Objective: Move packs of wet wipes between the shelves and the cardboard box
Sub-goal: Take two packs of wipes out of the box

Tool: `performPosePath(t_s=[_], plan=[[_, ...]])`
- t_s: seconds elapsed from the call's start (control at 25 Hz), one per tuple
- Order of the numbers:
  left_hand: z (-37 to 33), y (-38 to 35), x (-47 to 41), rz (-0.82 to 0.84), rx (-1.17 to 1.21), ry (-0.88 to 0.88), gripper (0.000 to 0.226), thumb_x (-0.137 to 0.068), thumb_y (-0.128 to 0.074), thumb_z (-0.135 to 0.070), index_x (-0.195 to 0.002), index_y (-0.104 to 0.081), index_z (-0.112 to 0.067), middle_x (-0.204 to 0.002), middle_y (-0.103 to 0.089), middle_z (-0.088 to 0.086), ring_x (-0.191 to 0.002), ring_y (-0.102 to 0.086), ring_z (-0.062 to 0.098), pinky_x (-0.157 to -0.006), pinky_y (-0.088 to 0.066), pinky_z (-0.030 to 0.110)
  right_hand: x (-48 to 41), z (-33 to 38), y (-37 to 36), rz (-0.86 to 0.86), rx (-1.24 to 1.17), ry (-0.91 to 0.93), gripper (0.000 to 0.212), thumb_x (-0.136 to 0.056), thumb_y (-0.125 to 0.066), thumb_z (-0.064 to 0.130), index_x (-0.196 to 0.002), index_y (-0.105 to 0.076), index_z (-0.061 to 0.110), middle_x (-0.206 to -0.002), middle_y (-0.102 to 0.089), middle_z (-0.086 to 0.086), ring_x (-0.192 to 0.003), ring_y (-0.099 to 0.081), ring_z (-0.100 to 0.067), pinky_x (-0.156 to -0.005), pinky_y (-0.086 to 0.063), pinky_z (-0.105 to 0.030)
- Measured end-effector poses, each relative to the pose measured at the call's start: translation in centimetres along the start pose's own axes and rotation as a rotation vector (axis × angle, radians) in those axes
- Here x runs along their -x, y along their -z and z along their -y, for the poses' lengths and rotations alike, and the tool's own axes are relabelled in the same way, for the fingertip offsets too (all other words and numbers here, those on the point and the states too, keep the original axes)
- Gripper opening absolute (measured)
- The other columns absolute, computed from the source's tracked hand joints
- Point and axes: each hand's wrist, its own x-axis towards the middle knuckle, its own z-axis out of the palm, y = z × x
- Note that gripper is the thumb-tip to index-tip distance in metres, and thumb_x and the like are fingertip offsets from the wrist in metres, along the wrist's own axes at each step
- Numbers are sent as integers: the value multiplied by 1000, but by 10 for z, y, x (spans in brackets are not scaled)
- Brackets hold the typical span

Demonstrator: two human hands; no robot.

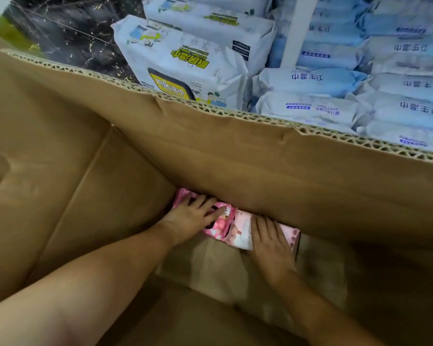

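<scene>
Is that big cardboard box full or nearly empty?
Nearly empty. The cardboard box shows bare floor; only pink packs lie at its far wall.

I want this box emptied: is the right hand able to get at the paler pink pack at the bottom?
Probably yes: the right hand rests on the paler pink pack, nothing covering it; the cardboard box wall only crowds its far edge.
</scene>
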Motion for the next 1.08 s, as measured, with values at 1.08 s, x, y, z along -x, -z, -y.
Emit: performPosePath(t_s=[1.08], plan=[[54, 613, 273, -186, 1930, 816, 30, -102, -50, -48, -124, -60, -31, -129, -64, -5, -119, -60, 16, -110, -45, 45, 158, 12, 705, 123, -1286, -713, 46, -107, -40, 41, -146, -48, 18, -132, -49, 10, -123, -44, -6, -99, -27, -18]])
